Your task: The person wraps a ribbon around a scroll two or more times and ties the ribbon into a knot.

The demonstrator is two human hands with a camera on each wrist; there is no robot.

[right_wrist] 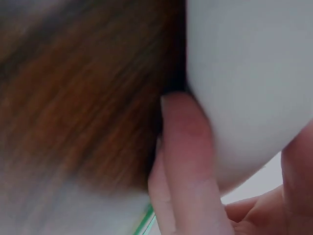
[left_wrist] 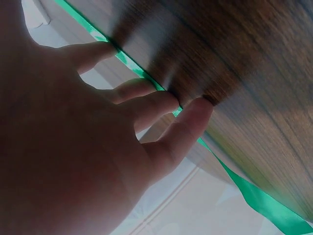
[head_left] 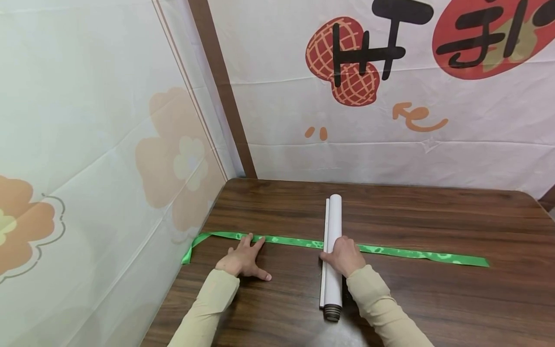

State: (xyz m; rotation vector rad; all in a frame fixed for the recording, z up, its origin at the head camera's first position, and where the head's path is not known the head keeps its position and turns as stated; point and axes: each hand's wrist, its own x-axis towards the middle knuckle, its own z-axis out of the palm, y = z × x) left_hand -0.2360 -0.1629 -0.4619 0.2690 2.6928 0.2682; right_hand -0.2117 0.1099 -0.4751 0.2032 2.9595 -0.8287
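A green ribbon with pale markings stretches from side to side over the brown table. My left hand has its fingers spread, with fingertips on the ribbon left of centre. Close up in the left wrist view, those fingertips touch down along the ribbon. Across the ribbon's middle lies a white roll, its near end showing dark layers and a flat edge along its left side. My right hand grips the roll around its middle. In the right wrist view, curled fingers hug the white surface.
The wood-grain table meets a white printed cloth at the back. Another cloth with orange flowers hangs along the left edge. The ribbon's left end folds down near that edge.
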